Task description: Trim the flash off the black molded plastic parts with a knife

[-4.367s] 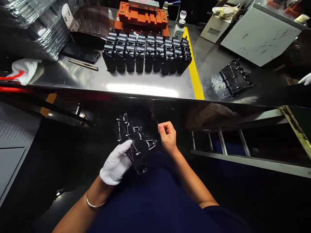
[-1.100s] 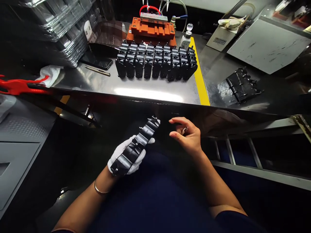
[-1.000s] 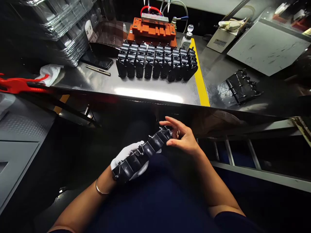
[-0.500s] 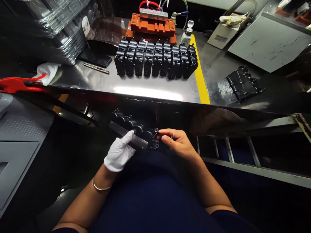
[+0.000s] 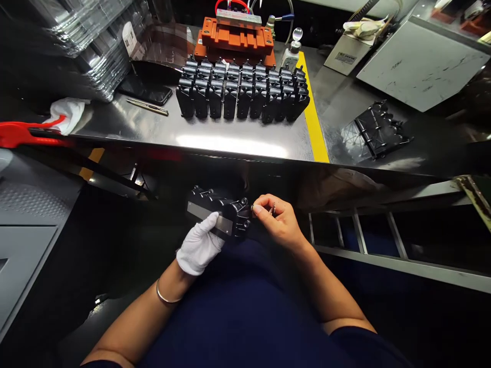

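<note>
My left hand point(image 5: 199, 246), in a white glove, grips a black moulded plastic part point(image 5: 218, 214) below the table edge, over my lap. My bare right hand point(image 5: 276, 221) is closed in a pinch at the part's right end, fingertips touching it; a small metal piece shows between the fingers. On the steel table point(image 5: 230, 135) above stands a block of several identical black parts point(image 5: 241, 92) in rows.
An orange fixture point(image 5: 237, 37) sits behind the rows, with a small bottle point(image 5: 291, 51) to its right. A phone point(image 5: 148, 92) and a pen point(image 5: 146, 105) lie left, stacked clear trays point(image 5: 84, 46) beyond. Another black part point(image 5: 378, 130) lies right of the yellow stripe point(image 5: 312, 110). Red tool point(image 5: 23, 134) at far left.
The black part has been turned in my left hand from edge-on to lying across. My right hand came in from open and apart to pinching at the part's right end.
</note>
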The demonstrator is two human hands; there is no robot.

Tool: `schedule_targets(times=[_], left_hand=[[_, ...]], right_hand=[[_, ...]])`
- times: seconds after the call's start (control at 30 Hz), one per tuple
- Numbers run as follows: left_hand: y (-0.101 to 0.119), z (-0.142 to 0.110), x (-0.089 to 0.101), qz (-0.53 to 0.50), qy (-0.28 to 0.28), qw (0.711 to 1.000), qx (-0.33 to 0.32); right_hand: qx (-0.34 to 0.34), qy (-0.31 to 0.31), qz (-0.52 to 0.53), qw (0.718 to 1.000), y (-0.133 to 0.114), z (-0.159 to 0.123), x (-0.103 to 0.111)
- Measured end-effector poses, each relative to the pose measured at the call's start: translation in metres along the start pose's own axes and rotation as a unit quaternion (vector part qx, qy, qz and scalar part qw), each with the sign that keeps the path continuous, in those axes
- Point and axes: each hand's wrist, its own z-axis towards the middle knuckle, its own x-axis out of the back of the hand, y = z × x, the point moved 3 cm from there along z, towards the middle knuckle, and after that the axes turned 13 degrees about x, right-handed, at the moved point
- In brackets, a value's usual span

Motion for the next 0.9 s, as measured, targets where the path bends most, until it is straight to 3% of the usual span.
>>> schedule_targets(times=[0.07,0.13,0.2,0.27,0.33,0.4,0.47,0.67,0.9], left_hand=[[0.004,-0.003,0.004,0.057,-0.03,0.998,-0.021],[0.008,-0.007,0.008,0.133,-0.064,0.988,-0.039],[0.012,-0.009,0.011,0.201,-0.078,0.975,-0.055],[0.015,-0.01,0.012,0.246,-0.075,0.964,-0.063],[0.016,-0.011,0.01,0.274,-0.069,0.957,-0.07],[0.016,-0.012,0.007,0.297,-0.064,0.95,-0.07],[0.013,-0.012,0.004,0.313,-0.064,0.946,-0.058],[0.006,-0.006,0.007,0.281,-0.065,0.955,-0.065],[0.001,-0.004,0.017,0.227,-0.037,0.971,-0.061]], right_hand=[[0.003,0.015,-0.145,0.989,0.008,0.001,0.013],[-0.017,-0.001,-0.288,0.957,0.016,0.003,0.028],[-0.023,-0.034,-0.369,0.929,0.014,0.004,0.04],[0.027,-0.072,-0.349,0.934,0.0,0.004,0.042],[0.122,-0.147,-0.254,0.948,-0.022,0.003,0.033],[0.209,-0.222,-0.173,0.936,-0.042,0.001,0.019],[0.271,-0.254,-0.154,0.916,-0.053,-0.001,0.008],[0.354,-0.166,-0.219,0.894,-0.043,0.0,-0.002],[0.344,-0.104,-0.283,0.889,-0.037,0.002,-0.001]])
